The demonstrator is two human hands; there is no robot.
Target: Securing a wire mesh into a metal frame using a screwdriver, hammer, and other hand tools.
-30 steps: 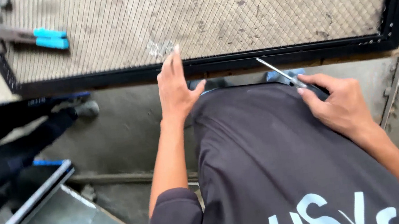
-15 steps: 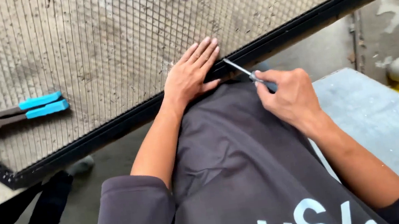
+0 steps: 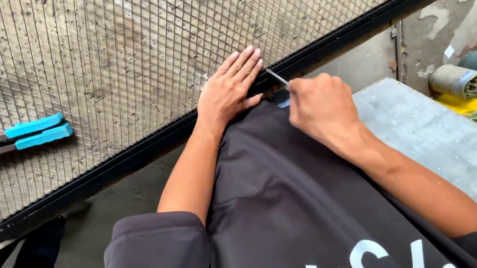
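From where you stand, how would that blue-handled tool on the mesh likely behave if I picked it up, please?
The blue-handled tool looks metal with long arms, so probably stiff and fairly heavy for its size. Its two handles sit slightly apart, so they may swing open when lifted. Lying flat on the wire mesh, it seems unlikely to roll.

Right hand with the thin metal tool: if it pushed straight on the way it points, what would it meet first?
Most likely the black metal frame of the wire mesh panel, beside the left hand; the right hand aims the thin metal tool there, though depth is unclear.
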